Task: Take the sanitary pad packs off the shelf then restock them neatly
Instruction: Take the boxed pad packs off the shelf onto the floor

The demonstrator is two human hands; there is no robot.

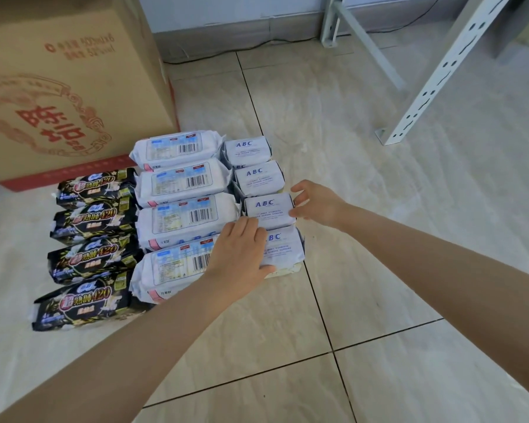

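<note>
Twelve packs lie on the floor (348,300) in three columns running out from the cardboard box (68,87). Why this layout? (Trainee)

Sorting by type, as judged. Black packs (95,215) form the column closest to the box, large white packs (184,181) the next, and small ABC packs (258,175) the column farthest from it. Packs within a column touch edge to edge, which should let each type be lifted in order for restocking (Instructor)

What is each grip doing? (Trainee)

The left grip (239,254) lies flat with fingers straight on the ABC pack farthest from the box (283,248), and partly covers the white pack beside it. It presses and holds nothing; the likely purpose is to stop the column end shifting. The right grip (315,203) pinches the outer end of the third ABC pack (269,207), counted from the box. Its thumb sits at one corner and its fingers at the other, apparently to square the pack with its neighbours (Instructor)

Surface and room? (Trainee)

Floor: pale glossy tiles with dark grout lines. Packs may slide easily on them, so light pressure should suffice. White perforated rack uprights (440,71) stand well apart from the box, beyond the ABC column; no shelf board is in view. A grey skirting (226,44) runs along the wall behind the box. Judgement: unloading looks complete, restocking not yet begun (Instructor)
</note>
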